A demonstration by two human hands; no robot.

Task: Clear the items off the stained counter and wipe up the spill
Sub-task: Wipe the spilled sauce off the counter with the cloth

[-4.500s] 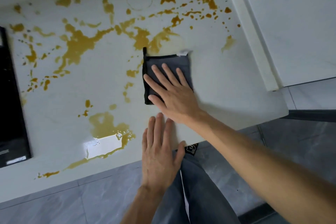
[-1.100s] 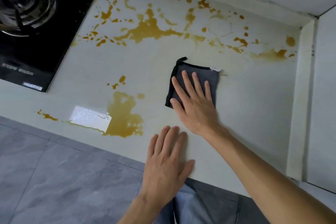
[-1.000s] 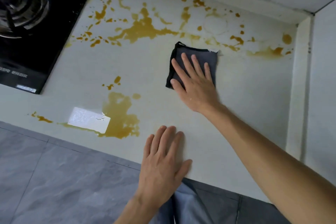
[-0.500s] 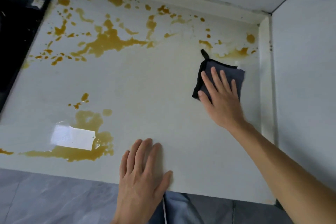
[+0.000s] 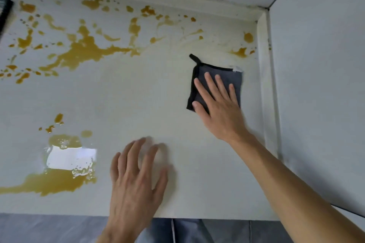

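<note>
A folded grey cloth [image 5: 235, 80] with black trim lies flat on the white counter [image 5: 138, 100] near the right wall. My right hand [image 5: 219, 104] presses down on it, palm flat and fingers spread. Closer to the front edge, my left hand [image 5: 136, 175] is blurred, fingers apart, holding nothing. A brown spill [image 5: 85, 53] streaks the back and left of the counter. A larger puddle [image 5: 57, 181] sits near the front left. Small brown spots [image 5: 240, 52] remain in the back right corner.
White tiled walls [image 5: 316, 85] close the counter at the back and right. A black stove edge [image 5: 5, 12] shows at the far left. Grey floor [image 5: 39, 229] and my jeans lie below the counter's front edge.
My right hand has slid the cloth from the counter's middle to the right and back toward me, smearing away stains there. My left hand has lifted and shifted slightly.
</note>
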